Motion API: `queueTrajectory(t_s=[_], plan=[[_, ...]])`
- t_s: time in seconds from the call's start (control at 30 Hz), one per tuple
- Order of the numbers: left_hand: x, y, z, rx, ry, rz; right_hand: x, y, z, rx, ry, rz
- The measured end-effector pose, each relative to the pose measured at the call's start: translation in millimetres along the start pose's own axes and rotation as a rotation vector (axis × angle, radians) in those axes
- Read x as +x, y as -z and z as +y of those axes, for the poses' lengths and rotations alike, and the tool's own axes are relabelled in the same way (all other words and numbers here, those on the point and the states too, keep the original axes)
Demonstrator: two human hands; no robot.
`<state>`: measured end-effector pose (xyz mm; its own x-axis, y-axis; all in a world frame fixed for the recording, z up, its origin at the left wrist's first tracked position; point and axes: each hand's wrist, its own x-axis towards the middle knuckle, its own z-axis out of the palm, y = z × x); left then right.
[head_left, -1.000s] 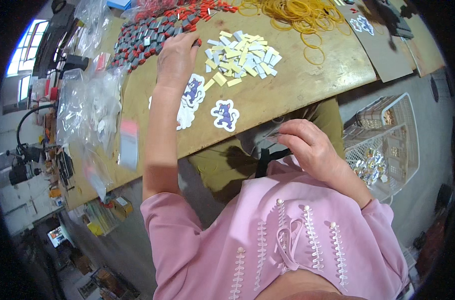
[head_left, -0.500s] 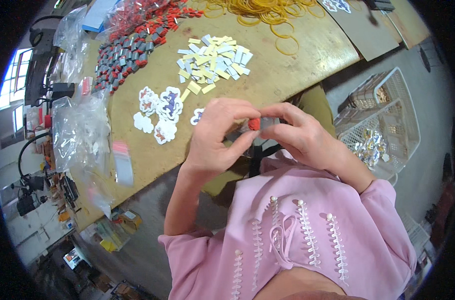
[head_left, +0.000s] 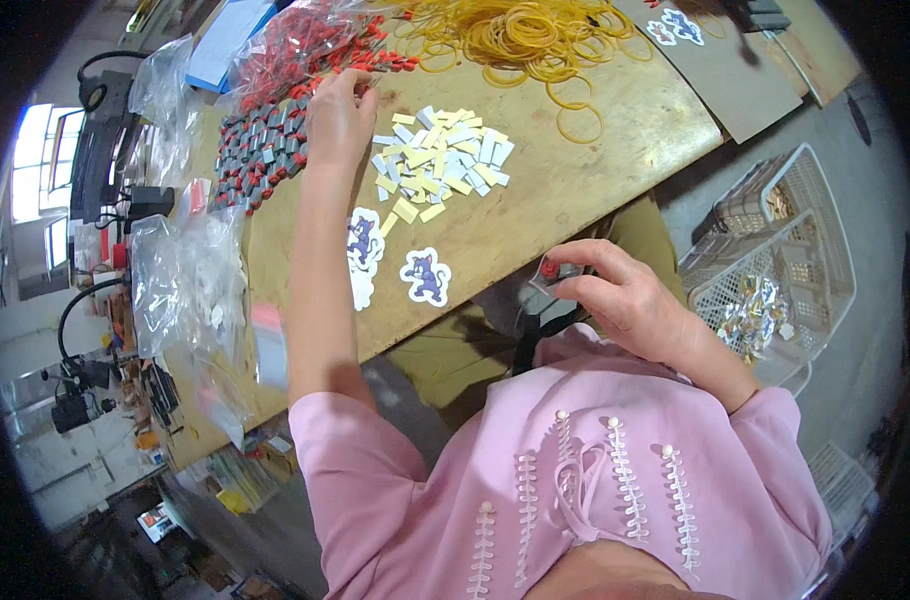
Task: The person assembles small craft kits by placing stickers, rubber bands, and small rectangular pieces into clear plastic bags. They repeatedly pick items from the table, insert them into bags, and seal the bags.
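My left hand [head_left: 339,118] reaches across the table to the edge of a heap of small red-and-grey pieces [head_left: 261,150]. Its fingers are curled down among the red ends, and what they pinch, if anything, is hidden. Just off the table's front edge, my right hand [head_left: 625,300] holds a small clear plastic bag [head_left: 547,274] between thumb and fingers, with a red piece inside. A purple cat sticker [head_left: 426,277] lies by itself near the front edge. More cat stickers [head_left: 363,240] are partly covered by my left forearm.
A pile of yellow and white small blocks [head_left: 440,155] sits mid-table. Yellow rubber bands [head_left: 535,40] spread at the far side. Clear plastic bags [head_left: 190,290] lie at the left. White plastic baskets [head_left: 825,265] stand on the floor to the right, one holding shiny packets [head_left: 755,318].
My left hand has left my right hand and stretched forward to the red-and-grey heap. My right hand keeps the small bag, now slightly lower and further right.
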<state>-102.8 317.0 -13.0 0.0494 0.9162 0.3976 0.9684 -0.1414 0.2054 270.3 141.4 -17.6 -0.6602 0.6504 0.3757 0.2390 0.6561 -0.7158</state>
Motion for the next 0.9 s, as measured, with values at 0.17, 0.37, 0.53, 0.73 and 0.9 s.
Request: queueTrajectory(t_s=[0.17, 0.37, 0.53, 0.73, 0.9], plan=[[15.9, -8.1, 1.4, 0.158, -0.069, -0.077, -9.7, 8.1, 3.9, 0.001, -0.057, 0.036], [-21.8, 34.3, 62.6, -0.285, 0.257, -0.230, -3.8, 15.5, 2.7, 0.024, -0.047, 0.065], [-110.8, 64.5, 151.1, -1.250, 0.094, -0.309, 4.9, 13.4, -5.4, 0.038, -0.001, 0.059], [-150.0, 66.9, 158.4, -0.986, -0.157, -0.333, 8.5, 3.9, -14.0, 0.049, 0.031, -0.003], [-144.3, 81.4, 143.2, -0.896, -0.058, -0.232, 3.8, 7.7, -14.2, 0.052, 0.023, -0.024]])
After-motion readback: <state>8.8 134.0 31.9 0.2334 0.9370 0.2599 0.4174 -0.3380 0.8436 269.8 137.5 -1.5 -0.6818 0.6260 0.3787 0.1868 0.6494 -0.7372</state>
